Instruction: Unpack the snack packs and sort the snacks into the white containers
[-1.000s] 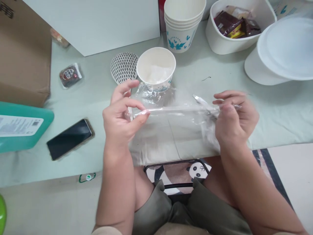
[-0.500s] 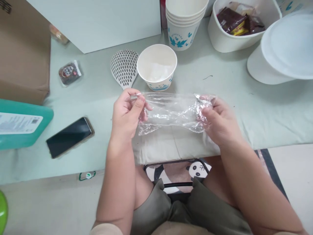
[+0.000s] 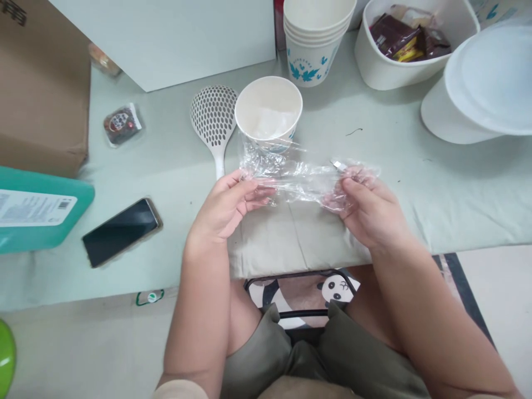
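A crumpled clear plastic bag (image 3: 297, 180) is stretched between my two hands, above the table's near edge. My left hand (image 3: 233, 202) pinches its left end between thumb and fingers. At the other end, my right hand (image 3: 368, 202) grips a gathered bunch of the film, where a small silvery tip sticks out; I cannot make out what that is. Just beyond the bag stands a white paper cup (image 3: 268, 108) with something pale inside, its lower front seen through the film. A grey skimmer (image 3: 214, 116) lies left of the cup, its handle end hidden behind my left hand.
Stacked paper cups (image 3: 316, 50) and a white bin of snack packets (image 3: 415, 69) stand at the back, a lidded white tub (image 3: 465, 105) at right. Leftward lie a phone (image 3: 121, 233), a small packet (image 3: 122, 124), a green container (image 3: 45, 210) and a cardboard box (image 3: 41, 83).
The bag is more bunched, its loose far edge now raised toward the cup. My left hand has shifted right and slightly nearer me, uncovering part of the skimmer's handle.
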Demonstrator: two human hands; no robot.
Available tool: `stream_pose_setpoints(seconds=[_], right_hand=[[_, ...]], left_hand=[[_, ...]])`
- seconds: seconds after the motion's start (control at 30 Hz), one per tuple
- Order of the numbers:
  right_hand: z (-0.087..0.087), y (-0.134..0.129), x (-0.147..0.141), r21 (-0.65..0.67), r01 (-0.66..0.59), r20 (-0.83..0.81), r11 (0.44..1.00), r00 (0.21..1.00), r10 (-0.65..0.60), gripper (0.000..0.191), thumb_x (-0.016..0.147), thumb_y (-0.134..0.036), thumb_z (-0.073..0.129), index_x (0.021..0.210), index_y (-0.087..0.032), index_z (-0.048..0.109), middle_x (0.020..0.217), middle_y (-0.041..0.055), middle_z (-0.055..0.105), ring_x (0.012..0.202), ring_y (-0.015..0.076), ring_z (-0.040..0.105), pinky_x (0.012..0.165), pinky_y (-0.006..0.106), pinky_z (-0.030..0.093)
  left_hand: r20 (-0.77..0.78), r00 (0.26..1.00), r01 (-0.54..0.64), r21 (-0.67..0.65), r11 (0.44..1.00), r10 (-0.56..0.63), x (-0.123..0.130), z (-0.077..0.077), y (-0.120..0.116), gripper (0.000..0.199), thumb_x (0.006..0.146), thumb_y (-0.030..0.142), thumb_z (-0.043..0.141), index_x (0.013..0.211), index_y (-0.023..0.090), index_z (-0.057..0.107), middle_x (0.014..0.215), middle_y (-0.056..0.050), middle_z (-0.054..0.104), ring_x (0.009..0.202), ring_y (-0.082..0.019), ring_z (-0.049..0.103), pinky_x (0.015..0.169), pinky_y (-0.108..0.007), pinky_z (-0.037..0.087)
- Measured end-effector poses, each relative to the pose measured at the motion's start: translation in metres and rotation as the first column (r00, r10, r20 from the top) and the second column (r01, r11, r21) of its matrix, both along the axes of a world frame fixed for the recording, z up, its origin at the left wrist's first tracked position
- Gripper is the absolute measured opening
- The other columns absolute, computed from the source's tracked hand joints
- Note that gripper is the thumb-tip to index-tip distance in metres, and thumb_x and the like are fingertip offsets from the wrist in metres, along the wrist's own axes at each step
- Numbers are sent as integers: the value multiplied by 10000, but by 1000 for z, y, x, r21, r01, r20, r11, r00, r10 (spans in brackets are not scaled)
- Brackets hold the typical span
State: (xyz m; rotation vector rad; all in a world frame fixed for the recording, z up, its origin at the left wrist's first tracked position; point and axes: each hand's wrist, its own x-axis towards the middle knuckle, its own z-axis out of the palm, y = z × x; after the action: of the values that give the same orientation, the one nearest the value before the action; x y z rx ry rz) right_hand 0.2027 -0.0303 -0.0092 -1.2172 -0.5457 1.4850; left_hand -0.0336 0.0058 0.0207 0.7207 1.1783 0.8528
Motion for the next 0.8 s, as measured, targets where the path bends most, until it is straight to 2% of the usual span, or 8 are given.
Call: stream_pose_setpoints(seconds=[0.1, 0.2, 0.3, 0.4, 0.47, 0.53, 0.67, 0.8], right_hand=[[-2, -1, 1, 31, -51, 76, 998, 996, 49, 364, 766, -392, 864, 878, -248, 549, 636, -94, 477, 421, 63, 415, 378, 228, 349], [0, 0, 4, 57, -45, 94, 997, 995, 40, 383, 766, -399, 871, 886, -254, 537, 614, -99, 441, 397, 53, 350, 350, 227, 238], [1, 0, 6, 67, -35, 87, 997, 996, 29, 407, 733, -405, 892, 871, -252, 541, 606, -100, 430, 401, 50, 337, 357, 227, 225], [2, 0, 6, 64, -68, 82, 996, 995, 63, 407, 735, -411, 889, 869, -244, 543, 623, -96, 441, 404, 45, 329, 360, 228, 228], [2, -1, 6, 74, -102, 91, 992, 991, 95, 396, 748, -423, 877, 878, -242, 550, 639, -92, 445, 413, 46, 335, 362, 228, 233], [2, -3, 6, 91, -122, 116, 988, 987, 111, 387, 754, -427, 872, 903, -243, 566, 653, -88, 456, 431, 50, 356, 370, 224, 251], [1, -6, 9, 50, -211, 194, 976, 961, 198, 376, 743, -374, 883, 972, -242, 614, 653, -84, 500, 464, 62, 413, 402, 213, 301], [4, -7, 12, 60, -229, 245, 972, 947, 208, 283, 758, -316, 849, 810, -218, 589, 616, -81, 474, 476, 55, 395, 419, 202, 294]], left_hand=[[-20, 999, -45, 26, 999, 46, -1, 0, 4, 281, 663, 193, 818, 745, 192, 549, 698, 4, 751, 535, -103, 688, 457, -156, 504], [15, 995, -104, 66, 992, 103, -4, 1, 7, 359, 643, 171, 831, 740, 214, 488, 610, 57, 697, 441, -63, 614, 406, -120, 447], [33, 990, -134, -20, 991, 135, -5, 2, 10, 267, 781, 373, 784, 822, 212, 574, 634, 13, 722, 480, -95, 672, 437, -139, 508], [-14, 998, -60, -121, 991, 58, -2, 1, 9, 412, 841, 572, 697, 914, 167, 682, 709, -80, 773, 541, -166, 738, 452, -196, 560], [-50, 999, 14, -111, 994, -20, 0, 1, 7, 379, 768, 513, 791, 889, 164, 703, 692, -73, 770, 522, -169, 726, 430, -197, 542], [-83, 996, 41, -53, 998, -45, 0, 1, 5, 314, 683, 393, 866, 835, 175, 699, 625, -28, 737, 479, -145, 690, 405, -176, 506], [-94, 994, -46, 81, 996, 54, -1, 2, 2, 256, 660, 300, 866, 810, 189, 690, 600, 14, 717, 466, -118, 677, 393, -150, 482], [-65, 995, -76, 92, 993, 82, -2, 3, 4, 235, 680, 318, 843, 814, 201, 691, 609, 2, 731, 469, -139, 692, 378, -163, 479]])
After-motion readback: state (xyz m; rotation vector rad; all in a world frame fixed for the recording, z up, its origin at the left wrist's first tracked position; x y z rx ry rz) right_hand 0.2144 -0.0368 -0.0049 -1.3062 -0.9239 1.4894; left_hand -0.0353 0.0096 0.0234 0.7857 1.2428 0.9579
